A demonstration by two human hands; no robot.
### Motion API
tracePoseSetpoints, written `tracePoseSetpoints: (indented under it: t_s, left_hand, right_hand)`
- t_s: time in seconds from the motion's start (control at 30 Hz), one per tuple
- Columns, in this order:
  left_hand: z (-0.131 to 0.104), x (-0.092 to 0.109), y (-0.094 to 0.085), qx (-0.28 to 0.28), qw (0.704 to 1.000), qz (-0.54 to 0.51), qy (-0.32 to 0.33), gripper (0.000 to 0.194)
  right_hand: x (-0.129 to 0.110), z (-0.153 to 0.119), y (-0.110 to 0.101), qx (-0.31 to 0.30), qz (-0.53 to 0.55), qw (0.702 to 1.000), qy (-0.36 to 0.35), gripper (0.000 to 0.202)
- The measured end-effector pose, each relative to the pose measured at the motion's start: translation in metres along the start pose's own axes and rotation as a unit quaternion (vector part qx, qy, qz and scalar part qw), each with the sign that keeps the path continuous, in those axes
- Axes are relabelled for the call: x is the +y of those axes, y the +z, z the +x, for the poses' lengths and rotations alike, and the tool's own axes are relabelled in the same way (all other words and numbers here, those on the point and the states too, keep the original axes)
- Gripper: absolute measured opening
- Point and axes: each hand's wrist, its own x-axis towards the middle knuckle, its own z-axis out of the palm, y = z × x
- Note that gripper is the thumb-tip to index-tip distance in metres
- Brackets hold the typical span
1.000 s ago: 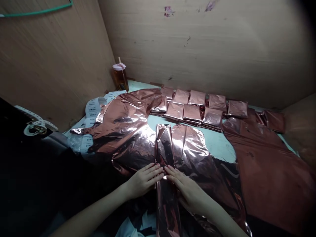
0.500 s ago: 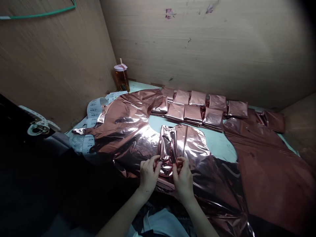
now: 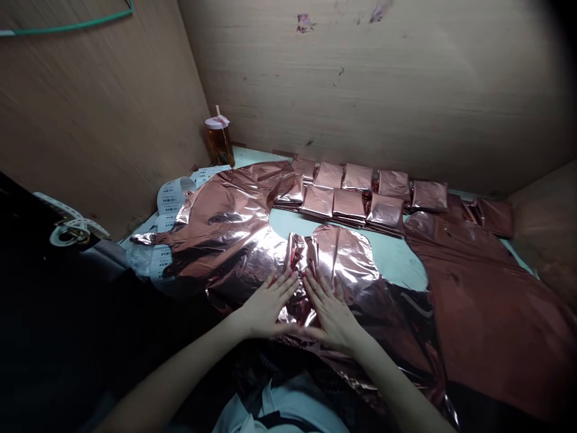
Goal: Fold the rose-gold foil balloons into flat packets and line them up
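A partly folded foil balloon [image 3: 297,310], shiny rose gold, lies in front of me on top of flat balloon sheets of the same foil. My left hand [image 3: 269,307] rests flat on its left side, fingers stretched out. On its right side lies my right hand [image 3: 331,313], also flat with fingers spread. The fingertips of both hands nearly meet over the foil, and the thumbs come close together below. A large flat foil balloon [image 3: 229,222] spreads out to the left, and more foil sheet [image 3: 496,307] covers the right.
Folded foil packets [image 3: 349,204] stand in two rows along the back. A lidded drink cup [image 3: 220,141] with a straw stands in the back left corner. Barcode label strips [image 3: 169,198] and clear plastic lie at the left. Wooden panels [image 3: 360,78] wall the table.
Both hands have gone from pinching the folded foil's near edges to lying flat on it with fingers stretched. The forearms have swung wider apart.
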Motion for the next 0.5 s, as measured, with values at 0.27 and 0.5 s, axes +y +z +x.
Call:
tracePoseSetpoints:
  t_s: [0.27,0.5]
  left_hand:
    - [-0.033,0.013,0.029,0.138,0.988,-0.074,0.014,0.035]
    - [0.016,0.022,0.023,0.173,0.921,-0.101,-0.334,0.033]
  right_hand:
    - [-0.017,-0.039,0.001,0.082,0.158,0.982,-0.058,0.056]
    - [-0.022,0.012,0.011,0.22,0.329,0.861,0.319,0.026]
